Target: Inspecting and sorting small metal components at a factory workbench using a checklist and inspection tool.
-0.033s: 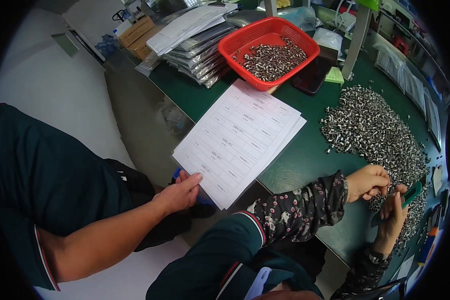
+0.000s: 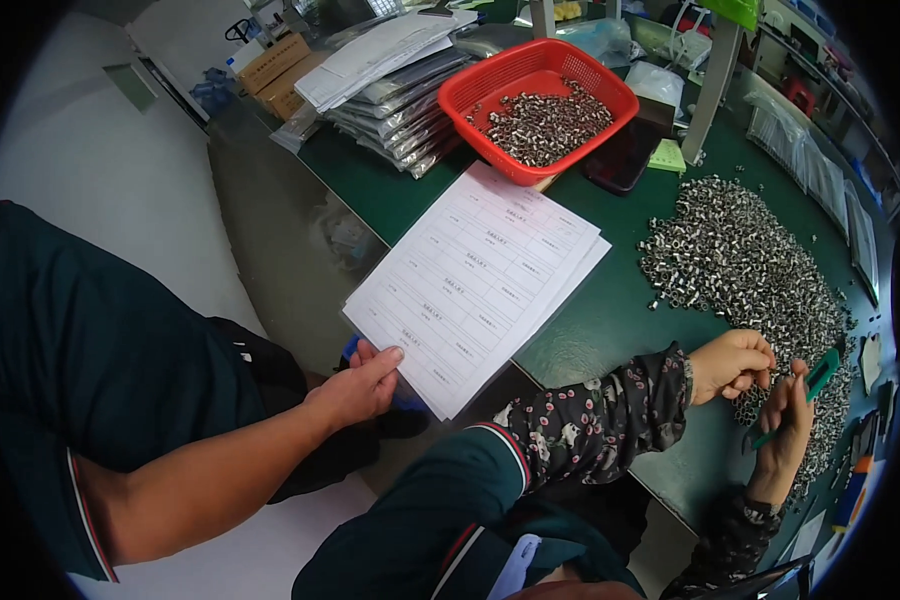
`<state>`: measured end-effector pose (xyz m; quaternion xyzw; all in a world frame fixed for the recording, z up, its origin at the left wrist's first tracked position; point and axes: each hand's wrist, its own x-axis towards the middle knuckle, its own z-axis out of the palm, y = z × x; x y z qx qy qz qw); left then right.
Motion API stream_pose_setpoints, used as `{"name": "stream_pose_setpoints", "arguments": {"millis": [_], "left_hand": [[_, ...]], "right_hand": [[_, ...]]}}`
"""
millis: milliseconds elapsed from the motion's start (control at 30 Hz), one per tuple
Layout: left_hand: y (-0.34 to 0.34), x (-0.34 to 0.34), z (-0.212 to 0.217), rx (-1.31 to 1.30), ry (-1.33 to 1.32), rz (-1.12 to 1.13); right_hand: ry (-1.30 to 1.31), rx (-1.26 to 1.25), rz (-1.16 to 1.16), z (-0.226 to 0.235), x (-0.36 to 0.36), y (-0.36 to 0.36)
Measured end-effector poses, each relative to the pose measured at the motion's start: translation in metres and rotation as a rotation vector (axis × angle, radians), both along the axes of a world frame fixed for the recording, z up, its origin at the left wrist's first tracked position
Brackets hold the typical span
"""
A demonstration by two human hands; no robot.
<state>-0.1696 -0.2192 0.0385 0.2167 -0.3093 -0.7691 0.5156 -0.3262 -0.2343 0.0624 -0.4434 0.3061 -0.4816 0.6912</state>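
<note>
- my left grip point(image 2: 732, 366), a bare hand below a gathered dark floral cloth sleeve point(image 2: 610, 415), is bent inward, its fingertips close to one another; i cannot tell whether they pinch anything or quite meet.
- my right grip point(image 2: 785, 415), bare too, is closed around a slim green tool with a smooth, flat upper end point(image 2: 823, 372), which pokes out above the fingers, tilted up and to the right.
- small, shiny silver-grey metal pieces point(image 2: 755, 245), short and tube-like, lie before me in a loose, grainy heap on the right part of the smooth dark green surface point(image 2: 580, 330); both grips are at its near side.
- similar metal bits partly cover the bottom of a bright red plastic basket point(image 2: 525, 75) with perforated walls.
- a co-worker's bare hand point(image 2: 360, 380), well to my left, holds flat white printed sheets point(image 2: 480, 285) at their lower edge, thumb on top.
- beyond them i see stacked glossy, creased grey plastic packets point(image 2: 400, 125) under loose white papers point(image 2: 370, 60).
- beside the basket lies a glossy black flat slab point(image 2: 625, 155).
</note>
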Motion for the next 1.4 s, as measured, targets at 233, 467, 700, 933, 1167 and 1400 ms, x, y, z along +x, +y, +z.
{"name": "stream_pose_setpoints", "arguments": {"millis": [233,467,700,933,1167,1400], "left_hand": [[-0.008,0.002,-0.009,-0.022,0.135,0.161],[-0.011,-0.002,-0.021,-0.075,0.185,0.155],[-0.021,-0.02,-0.03,-0.014,0.217,0.412],[-0.022,-0.016,-0.024,-0.008,0.051,0.196],[-0.025,-0.014,-0.033,-0.034,0.075,0.252],[-0.038,-0.027,-0.044,-0.149,-0.013,0.306]], "right_hand": [[-0.132,-0.036,-0.108,0.041,0.015,-0.017],[0.253,-0.199,0.15,0.052,0.074,0.038],[0.882,-1.06,0.493,0.067,0.15,0.061],[0.86,-1.283,0.599,0.051,0.231,0.056],[0.412,-0.611,0.249,0.082,0.204,0.038],[1.05,-0.946,0.557,0.048,0.209,0.054]]}}
